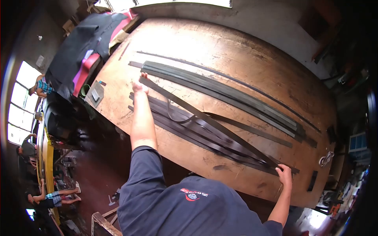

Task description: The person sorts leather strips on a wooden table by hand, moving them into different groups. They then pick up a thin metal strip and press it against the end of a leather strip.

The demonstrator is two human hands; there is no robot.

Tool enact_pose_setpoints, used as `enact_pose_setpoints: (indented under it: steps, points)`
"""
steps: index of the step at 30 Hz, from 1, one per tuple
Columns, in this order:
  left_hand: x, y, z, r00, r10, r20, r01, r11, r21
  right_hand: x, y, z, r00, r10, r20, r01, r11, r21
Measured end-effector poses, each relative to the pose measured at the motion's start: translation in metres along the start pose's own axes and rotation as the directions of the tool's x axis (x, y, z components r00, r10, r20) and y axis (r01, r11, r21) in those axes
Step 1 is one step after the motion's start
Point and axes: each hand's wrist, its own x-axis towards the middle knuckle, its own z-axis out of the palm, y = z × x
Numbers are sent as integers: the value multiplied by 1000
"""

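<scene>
A long, flat dark leather strip (204,117) stretches diagonally over the table between my two hands. My left hand (141,84), arm reaching far out, has its fingers closed on the strip's upper-left end. Near the table's front right, my right hand (284,174) grips the strip close to its other end. Below it lies a pile of dark strips (177,122), partly covered by my left forearm. A thin strip (252,130) curls in a loop under the held one and runs off to the right. Beyond that sits a neat stack of dark strips (220,92).
One narrow strip (236,84) lies farther back on the wooden table (252,51). Scissors (326,158) and a dark block (312,181) rest near the right edge. Large black and pink sheets (75,51) are heaped at the left. Several people are in the background at left.
</scene>
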Motion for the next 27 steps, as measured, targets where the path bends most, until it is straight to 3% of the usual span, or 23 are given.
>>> enact_pose_setpoints:
  steps: [1,3,6,7,9,10,11,14,15,16,17,18,19,20,21,22,23,24,25,27]
  points:
    - [17,15,-26,995,1,102,-3,1000,11,-7,-2,-4,996,89,29,-89,996,-4]
    - [29,49,-41,996,6,-94,-5,1000,9,-23,-2,-9,980,191,62,-190,982,-21]
    - [10,102,-81,980,45,-196,-40,999,32,-50,21,-14,926,344,157,-300,921,-248]
    - [-7,112,-98,967,85,-239,-70,995,68,-58,30,-9,923,355,148,-314,917,-246]
    - [-38,120,-137,948,153,-278,-111,980,163,-74,43,1,852,523,12,-474,781,-408]
    - [-57,114,-148,904,220,-366,-148,965,216,-77,35,8,781,622,-61,-568,667,-483]
    - [-78,108,-158,845,288,-451,-176,946,274,-80,36,10,773,631,-67,-575,653,-492]
    - [-109,79,-220,761,325,-562,-24,880,475,-74,58,27,608,737,-294,-708,337,-621]
    - [-115,68,-245,741,320,-590,49,851,523,-75,62,32,606,738,-298,-705,324,-631]
    - [-135,60,-206,663,328,-673,131,834,536,-71,61,37,637,675,-371,-662,233,-712]
    - [-126,51,-268,656,502,-564,239,570,786,-67,59,42,670,603,-433,-619,132,-774]
    - [-127,49,-262,522,668,-531,483,282,829,-53,46,45,631,666,-399,-625,131,-770]
    - [-128,47,-249,418,811,-410,704,-4,711,-40,38,51,690,616,-381,-621,234,-748]
    - [-125,45,-235,421,807,-415,706,-4,708,-25,28,58,745,557,-368,-607,335,-721]
    - [-121,43,-221,573,758,-313,605,-133,785,-6,7,63,830,484,-277,-516,481,-708]
    - [-116,39,-204,702,685,-196,479,-251,841,13,7,73,929,277,-246,-370,661,-653]
    - [-110,26,-181,880,474,39,94,-254,963,37,-16,80,969,129,-211,-231,773,-591]
    - [-111,9,-149,908,259,328,-297,-152,943,62,-32,91,977,32,-210,-139,845,-516]
    - [-132,1,-81,860,27,510,-431,-496,754,85,-50,100,980,-39,-196,-54,892,-448]
    - [-131,-39,-60,857,-298,421,-511,-601,615,127,-68,120,985,-99,-144,41,932,-361]
